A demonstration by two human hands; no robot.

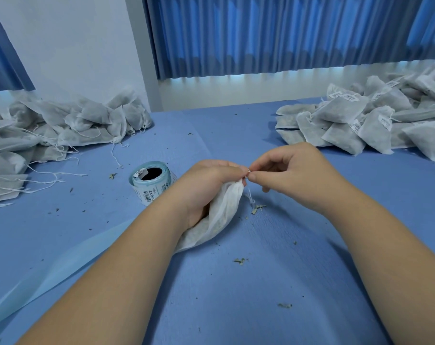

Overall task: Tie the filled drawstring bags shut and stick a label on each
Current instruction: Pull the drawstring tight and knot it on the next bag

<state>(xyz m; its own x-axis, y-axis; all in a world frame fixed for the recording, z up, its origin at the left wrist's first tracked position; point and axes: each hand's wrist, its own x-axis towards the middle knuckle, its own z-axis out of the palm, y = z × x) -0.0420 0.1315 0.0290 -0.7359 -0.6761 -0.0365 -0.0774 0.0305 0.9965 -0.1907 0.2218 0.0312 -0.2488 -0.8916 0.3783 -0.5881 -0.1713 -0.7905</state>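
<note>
A white filled drawstring bag (220, 220) lies at the table's middle, its gathered neck pointing up. My left hand (206, 185) grips the bag around its upper part. My right hand (286, 173) pinches the drawstring (250, 197) right at the bag's mouth, thumb and forefinger meeting the left fingertips. A loose end of the string hangs down to the table. A roll of barcode labels (150, 183) stands just left of my left hand.
A heap of unlabelled bags with loose strings (57, 128) fills the far left. A heap of labelled bags (365, 120) fills the far right. A strip of pale blue label backing (62, 265) trails to the near left. Dried herb bits (240, 260) dot the blue table (236, 307).
</note>
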